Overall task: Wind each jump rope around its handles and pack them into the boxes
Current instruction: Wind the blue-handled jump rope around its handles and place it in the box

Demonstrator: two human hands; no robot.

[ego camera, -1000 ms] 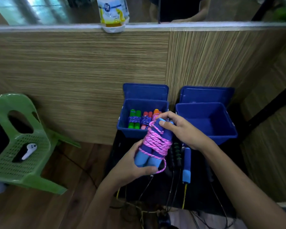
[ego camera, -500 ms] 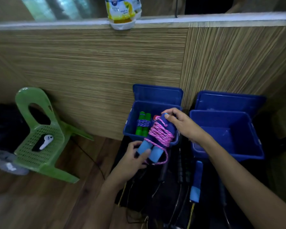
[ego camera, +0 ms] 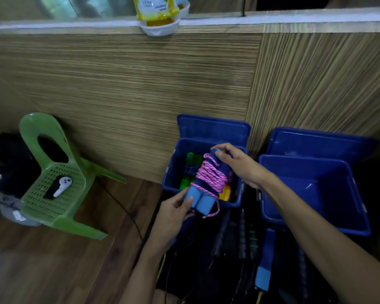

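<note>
Both hands, left hand (ego camera: 176, 210) and right hand (ego camera: 239, 164), are pinching the wound pink rope bundle (ego camera: 208, 181) by its ends over the center-frame left box (ego camera: 203, 148); best lowering it level beside the green bundle (ego camera: 190, 170).

Indoor room, wood-grain partition (ego camera: 140, 88), plastic chair (ego camera: 53, 178), plank floor (ego camera: 53, 270)

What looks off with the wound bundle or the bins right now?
Minor only: the pink rope wound on the blue handles has a loose tail end dangling below the bundle, not tucked. Left bin holds other bundles; right bin looks empty.
</note>
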